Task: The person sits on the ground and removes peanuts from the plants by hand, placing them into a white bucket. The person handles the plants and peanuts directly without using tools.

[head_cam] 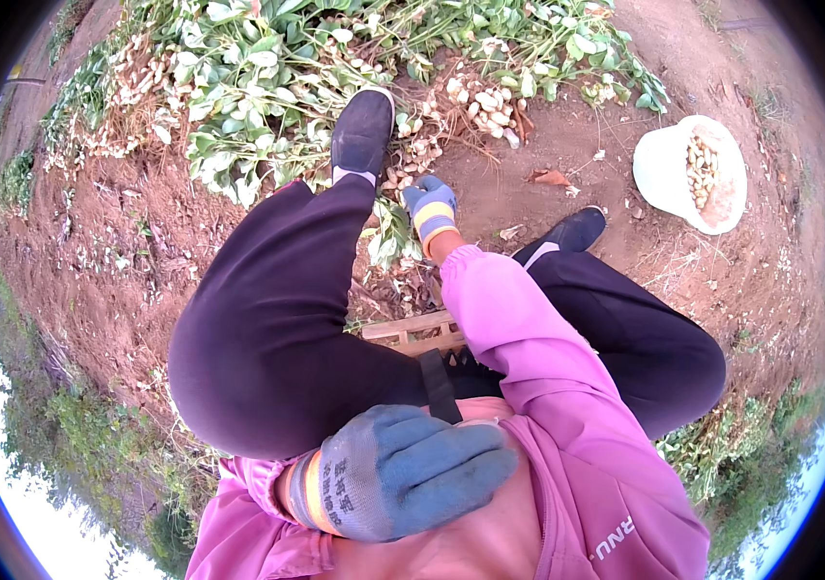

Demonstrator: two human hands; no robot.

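My left hand [412,471], in a blue-grey coated work glove with writing on its cuff, lies flat over my chest near a black strap [440,386]. It shows its back, and its palm side is hidden. Stretched forward between my shoes, my right hand [431,203] wears a matching glove, its fingertips at a small cluster of peanuts [399,176] near the ground. Whether it grips them cannot be told. A leafy peanut plant [389,233] lies just left of that hand. More peanuts on their roots [489,109] lie farther forward.
A white bucket [663,170] partly filled with peanuts stands tilted at the right. Uprooted peanut plants [260,80] spread across the ground ahead, with more podded roots [140,80] at the left. Slatted wood [412,326] shows between my legs. A dry leaf [550,177] lies on the soil.
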